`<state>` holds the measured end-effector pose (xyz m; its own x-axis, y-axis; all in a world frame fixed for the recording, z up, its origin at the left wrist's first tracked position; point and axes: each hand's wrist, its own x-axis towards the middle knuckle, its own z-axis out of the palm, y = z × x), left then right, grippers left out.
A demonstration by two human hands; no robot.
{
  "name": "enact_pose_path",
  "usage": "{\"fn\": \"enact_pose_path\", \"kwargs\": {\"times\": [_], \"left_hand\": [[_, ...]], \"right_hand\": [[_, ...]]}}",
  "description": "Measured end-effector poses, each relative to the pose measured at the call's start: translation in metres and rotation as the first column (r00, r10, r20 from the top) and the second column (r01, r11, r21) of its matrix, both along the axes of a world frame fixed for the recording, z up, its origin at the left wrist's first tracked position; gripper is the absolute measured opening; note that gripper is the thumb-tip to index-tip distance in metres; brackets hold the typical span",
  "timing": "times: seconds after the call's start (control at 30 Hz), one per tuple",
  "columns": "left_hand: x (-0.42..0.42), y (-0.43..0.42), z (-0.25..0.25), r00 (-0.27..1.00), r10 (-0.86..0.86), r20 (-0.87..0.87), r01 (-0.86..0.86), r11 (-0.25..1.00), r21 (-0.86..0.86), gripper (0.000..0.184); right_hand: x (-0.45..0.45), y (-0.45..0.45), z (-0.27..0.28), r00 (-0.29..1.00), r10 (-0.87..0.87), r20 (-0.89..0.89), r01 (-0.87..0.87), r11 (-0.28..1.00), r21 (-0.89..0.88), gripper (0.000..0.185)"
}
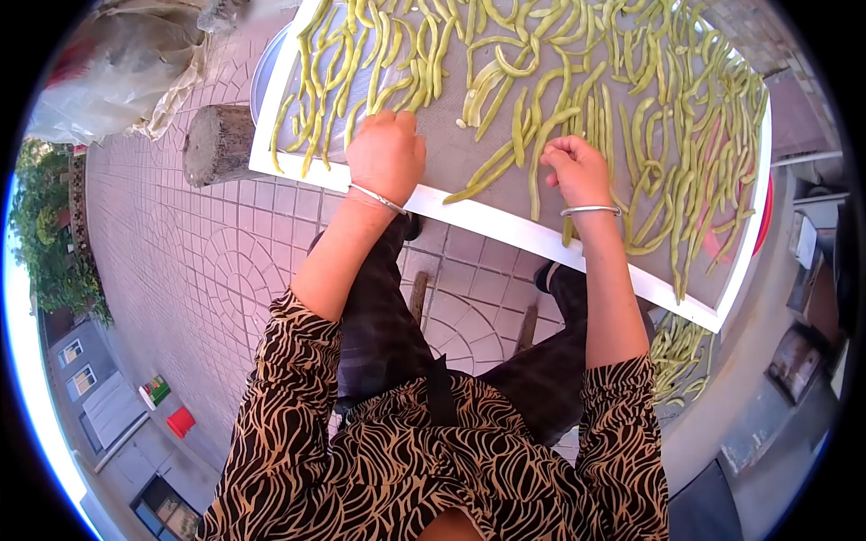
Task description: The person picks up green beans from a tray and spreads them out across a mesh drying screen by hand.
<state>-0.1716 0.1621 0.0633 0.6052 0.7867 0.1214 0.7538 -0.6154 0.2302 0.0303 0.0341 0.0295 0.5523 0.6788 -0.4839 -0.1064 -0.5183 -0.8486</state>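
Many long green beans (686,171) lie spread over a mesh screen in a white frame (505,225). Over the screen's near left part is my left hand (386,151), fingers curled down and closed near several beans; what they hold, if anything, is hidden. My right hand (577,169) is above the near middle, its thumb and forefinger pinched together beside a long bean. Nothing can be made out clearly in that pinch. Each wrist wears a silver bracelet.
A wooden stump (218,146) stands by the frame's left corner, with plastic sheeting (135,68) beyond. More beans (677,356) lie below the frame's right corner. A red bucket (181,421) is on the paving at lower left. My legs are under the near edge.
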Motion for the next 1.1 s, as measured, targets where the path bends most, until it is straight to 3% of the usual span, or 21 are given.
{"fn": "enact_pose_path", "kwargs": {"times": [0.07,0.1,0.23,0.37,0.47,0.57,0.77,0.83,0.9,0.93,1.03,1.1], "left_hand": [[0.024,-0.023,-0.010,0.990,-0.082,0.113,0.107,0.968,-0.226,0.017],[0.038,-0.034,-0.010,0.993,-0.069,0.091,0.091,0.957,-0.275,0.018],[0.076,-0.062,-0.024,0.990,-0.026,0.139,0.058,0.972,-0.227,0.027],[0.092,-0.060,-0.039,0.999,0.025,0.041,-0.013,0.963,-0.268,0.019],[0.083,-0.037,-0.040,0.984,0.158,0.078,-0.101,0.867,-0.487,0.015],[0.053,-0.015,-0.027,0.956,0.224,0.191,-0.066,0.795,-0.603,0.012],[-0.017,0.004,-0.015,0.927,0.300,0.226,-0.109,0.791,-0.602,0.008],[-0.032,0.006,-0.016,0.960,0.265,0.088,-0.187,0.845,-0.501,0.011],[-0.038,0.005,-0.011,0.976,0.205,-0.071,-0.217,0.900,-0.379,0.013],[-0.040,0.003,-0.009,0.970,0.199,-0.142,-0.240,0.884,-0.401,0.014],[-0.026,-0.013,-0.002,0.996,0.072,-0.057,-0.077,0.994,-0.080,0.016],[-0.007,-0.028,-0.002,0.997,-0.025,0.069,0.035,0.988,-0.150,0.017]], "right_hand": [[0.002,0.000,0.000,0.999,-0.040,-0.012,0.040,0.999,-0.010,0.015],[0.003,0.000,-0.001,0.998,-0.062,-0.020,0.062,0.998,-0.013,0.015],[0.010,-0.003,-0.002,0.997,-0.081,-0.015,0.081,0.997,0.004,0.013],[0.011,-0.003,0.000,0.996,-0.091,0.006,0.091,0.996,-0.006,0.014],[0.012,-0.004,0.004,0.997,-0.081,0.005,0.081,0.997,-0.019,0.014],[0.012,-0.005,0.006,0.997,-0.083,-0.006,0.083,0.996,-0.014,0.014],[0.010,-0.006,0.010,0.997,-0.070,-0.033,0.070,0.998,0.004,0.015],[0.010,-0.006,0.005,0.998,-0.049,-0.035,0.049,0.999,0.012,0.017],[0.009,-0.009,-0.009,0.990,0.043,0.133,-0.042,0.999,-0.012,0.018],[0.009,-0.010,-0.016,0.972,0.087,0.217,-0.083,0.996,-0.030,0.019],[-0.003,-0.011,0.002,0.765,0.344,0.545,-0.228,0.935,-0.270,0.021],[-0.015,-0.011,0.009,0.698,0.457,0.551,-0.284,0.883,-0.373,0.024]]}}
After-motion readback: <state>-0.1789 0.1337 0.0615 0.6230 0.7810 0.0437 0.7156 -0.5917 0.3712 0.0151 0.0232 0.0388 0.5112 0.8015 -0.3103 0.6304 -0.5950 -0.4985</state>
